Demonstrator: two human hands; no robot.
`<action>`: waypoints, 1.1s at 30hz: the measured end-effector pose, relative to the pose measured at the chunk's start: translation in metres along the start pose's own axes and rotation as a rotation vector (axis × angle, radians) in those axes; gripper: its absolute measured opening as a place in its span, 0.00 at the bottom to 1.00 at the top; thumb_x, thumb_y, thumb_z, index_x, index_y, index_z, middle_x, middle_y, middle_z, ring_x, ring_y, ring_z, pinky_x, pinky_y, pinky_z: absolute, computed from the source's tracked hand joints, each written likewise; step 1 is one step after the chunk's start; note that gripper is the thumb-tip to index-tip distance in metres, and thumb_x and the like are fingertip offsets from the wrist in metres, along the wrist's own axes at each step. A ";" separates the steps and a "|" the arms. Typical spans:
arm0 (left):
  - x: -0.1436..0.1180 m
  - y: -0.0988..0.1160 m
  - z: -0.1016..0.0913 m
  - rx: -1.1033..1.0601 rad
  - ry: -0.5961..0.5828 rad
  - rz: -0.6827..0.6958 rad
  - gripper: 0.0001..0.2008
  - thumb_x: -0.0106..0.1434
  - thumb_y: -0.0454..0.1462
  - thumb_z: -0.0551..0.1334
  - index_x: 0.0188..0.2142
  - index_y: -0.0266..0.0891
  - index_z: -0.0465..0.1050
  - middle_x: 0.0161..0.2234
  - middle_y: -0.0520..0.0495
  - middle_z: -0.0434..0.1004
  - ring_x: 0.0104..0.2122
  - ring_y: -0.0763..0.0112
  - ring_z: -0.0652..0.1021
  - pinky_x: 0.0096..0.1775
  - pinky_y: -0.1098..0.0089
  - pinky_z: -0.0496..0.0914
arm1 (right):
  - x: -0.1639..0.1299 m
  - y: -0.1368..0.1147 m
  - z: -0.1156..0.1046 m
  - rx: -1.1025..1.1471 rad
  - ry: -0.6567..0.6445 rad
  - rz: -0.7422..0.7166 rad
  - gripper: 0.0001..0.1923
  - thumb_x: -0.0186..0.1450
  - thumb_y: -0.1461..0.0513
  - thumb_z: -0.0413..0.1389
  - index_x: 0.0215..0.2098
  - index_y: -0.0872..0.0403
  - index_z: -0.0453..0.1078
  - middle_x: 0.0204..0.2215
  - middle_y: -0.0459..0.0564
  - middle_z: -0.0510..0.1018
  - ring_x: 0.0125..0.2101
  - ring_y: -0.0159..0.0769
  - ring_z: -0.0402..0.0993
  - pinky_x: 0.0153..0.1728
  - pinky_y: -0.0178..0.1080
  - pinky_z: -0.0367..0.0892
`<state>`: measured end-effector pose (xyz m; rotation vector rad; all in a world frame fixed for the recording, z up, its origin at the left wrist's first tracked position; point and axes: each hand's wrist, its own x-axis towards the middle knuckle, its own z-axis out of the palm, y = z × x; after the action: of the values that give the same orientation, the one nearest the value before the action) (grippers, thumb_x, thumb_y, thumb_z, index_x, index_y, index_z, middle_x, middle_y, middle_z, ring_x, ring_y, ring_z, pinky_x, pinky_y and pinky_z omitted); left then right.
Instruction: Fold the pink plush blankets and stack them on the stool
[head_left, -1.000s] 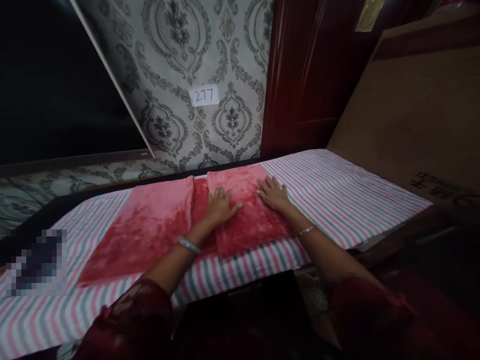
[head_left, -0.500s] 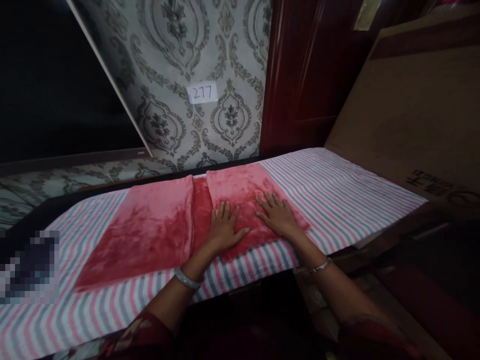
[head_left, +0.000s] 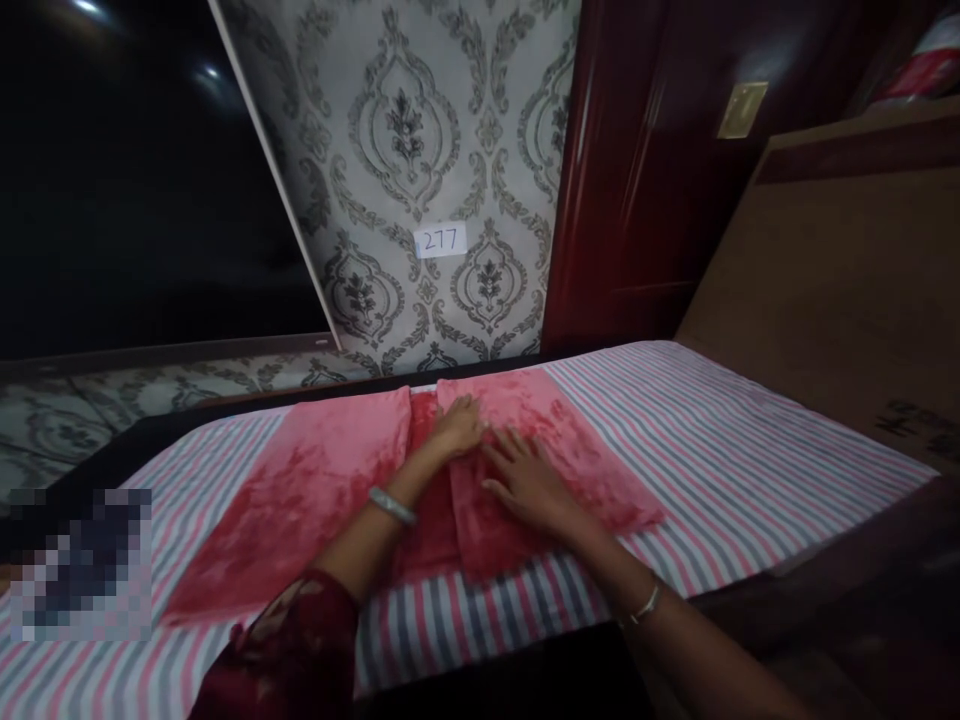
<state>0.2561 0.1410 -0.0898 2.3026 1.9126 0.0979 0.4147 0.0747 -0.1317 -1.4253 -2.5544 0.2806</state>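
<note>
**Two hands on one red cloth**

Nearest, by the near edge of the table, the right hand lies flat on the folded right part of the red cloth. Its fingers are spread and it pinches nothing. A bit farther in, the left hand rests on the fold line near the far edge, fingers loosely together; I cannot tell if it nips the cloth edge. The left hand is nearer that fold. The cloth's long side runs left to right along the table, over a striped sheet.

Count: one red cloth, one striped sheet, two hands, two bracelets. On the far wall hangs one number tag.
</note>
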 end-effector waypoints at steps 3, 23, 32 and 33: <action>0.044 -0.018 -0.003 0.037 0.022 -0.034 0.30 0.70 0.46 0.49 0.70 0.40 0.55 0.72 0.38 0.48 0.71 0.54 0.51 0.66 0.43 0.48 | 0.004 -0.013 0.011 0.061 -0.033 -0.083 0.34 0.73 0.47 0.47 0.73 0.46 0.49 0.73 0.51 0.43 0.72 0.54 0.32 0.66 0.66 0.34; 0.086 -0.055 0.013 -0.063 0.040 -0.184 0.38 0.70 0.56 0.43 0.71 0.37 0.51 0.70 0.30 0.52 0.69 0.49 0.57 0.62 0.45 0.59 | 0.001 -0.007 0.030 0.080 -0.048 -0.084 0.34 0.72 0.47 0.48 0.73 0.39 0.46 0.73 0.44 0.43 0.72 0.52 0.31 0.66 0.65 0.34; 0.014 -0.116 -0.027 -0.060 0.214 -0.091 0.25 0.71 0.40 0.48 0.62 0.37 0.69 0.64 0.43 0.68 0.64 0.67 0.67 0.63 0.68 0.60 | -0.025 -0.046 -0.024 0.879 0.285 -0.245 0.17 0.71 0.51 0.52 0.47 0.49 0.77 0.49 0.55 0.79 0.53 0.45 0.72 0.58 0.52 0.63; 0.007 -0.127 -0.026 -0.050 0.232 -0.141 0.26 0.71 0.40 0.47 0.63 0.34 0.67 0.65 0.39 0.67 0.65 0.63 0.66 0.64 0.64 0.60 | -0.038 -0.059 -0.039 1.109 0.283 -0.349 0.16 0.70 0.49 0.54 0.45 0.49 0.77 0.43 0.53 0.80 0.47 0.42 0.75 0.52 0.47 0.69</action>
<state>0.1300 0.1722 -0.0836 2.1996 2.1467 0.4083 0.3965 0.0143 -0.0818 -0.5312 -1.7934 1.1017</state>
